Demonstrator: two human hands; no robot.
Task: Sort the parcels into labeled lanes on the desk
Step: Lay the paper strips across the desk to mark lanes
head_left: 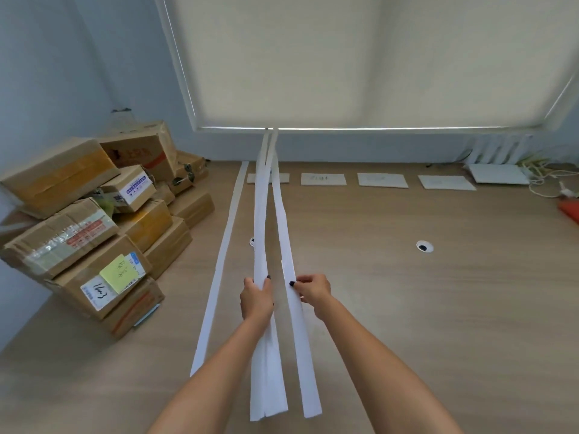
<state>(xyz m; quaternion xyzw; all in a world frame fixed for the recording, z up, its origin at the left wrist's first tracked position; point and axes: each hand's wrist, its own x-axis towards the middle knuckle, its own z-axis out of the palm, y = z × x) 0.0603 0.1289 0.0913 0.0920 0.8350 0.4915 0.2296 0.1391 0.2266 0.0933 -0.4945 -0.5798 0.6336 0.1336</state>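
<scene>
A heap of brown cardboard parcels (94, 220) sits on the left of the wooden desk (407, 308). One long white paper strip (219, 261) lies flat on the desk beside the heap. My left hand (257, 299) grips a bundle of long white strips (261, 214) that run toward the far wall. My right hand (311, 292) pinches a single white strip (285, 233) just to the right of the bundle. Several white label cards (323, 179) lie in a row along the desk's far edge.
A cable hole (425, 246) is in the desk at right of centre, and another (252, 241) peeks out beside the bundle. A white device (498, 173), loose cables (545, 183) and an orange object (570, 211) sit at the far right. A window blind (360, 57) hangs ahead.
</scene>
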